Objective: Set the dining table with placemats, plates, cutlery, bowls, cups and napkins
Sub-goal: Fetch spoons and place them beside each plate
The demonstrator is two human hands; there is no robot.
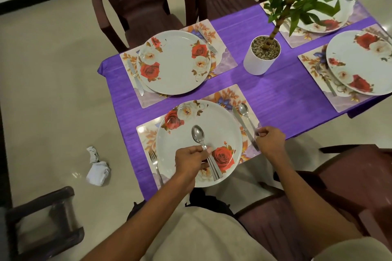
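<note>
A crumpled white cloth [98,167] lies on the floor left of the bench [282,99]. On the near placemat [146,133] a fork [156,164] sits left of the near plate [191,133]. Over that plate the left hand [189,160] grasps a bundle of spoons [201,144], one bowl pointing up. A knife [244,126] and a laid spoon [245,112] rest right of the plate; the right hand [268,139], fingers curled, pinches at the laid spoon's handle end. The step looks like spoon placement; next, carry the bundle to the far setting [174,61], which has only knife and fork.
</note>
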